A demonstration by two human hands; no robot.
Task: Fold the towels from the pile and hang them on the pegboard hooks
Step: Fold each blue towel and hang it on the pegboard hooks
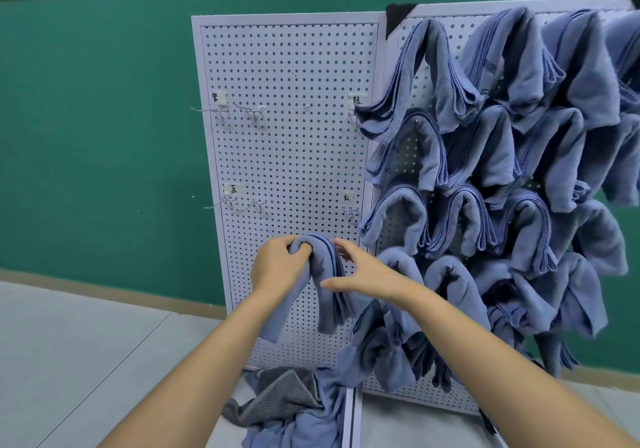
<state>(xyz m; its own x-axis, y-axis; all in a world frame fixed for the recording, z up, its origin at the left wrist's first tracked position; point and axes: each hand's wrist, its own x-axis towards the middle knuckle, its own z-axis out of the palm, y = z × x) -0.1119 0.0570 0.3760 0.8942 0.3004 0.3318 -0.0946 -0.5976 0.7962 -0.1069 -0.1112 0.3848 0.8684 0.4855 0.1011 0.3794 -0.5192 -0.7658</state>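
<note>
A folded blue towel [327,285] drapes over a hook low on the left white pegboard [287,157]. My left hand [277,267] grips the towel's top fold from the left. My right hand [363,271] lies with straight fingers against the towel's right side. The hook under the towel is hidden. Several folded blue towels [502,170] hang across the right pegboard [450,395]. A pile of blue and grey towels [294,409] lies on the floor at the boards' foot.
Bare metal hooks [221,112] with small paper labels stick out of the left board's upper and middle rows. A green wall [97,118] stands behind. Grey floor [86,361] spreads to the left.
</note>
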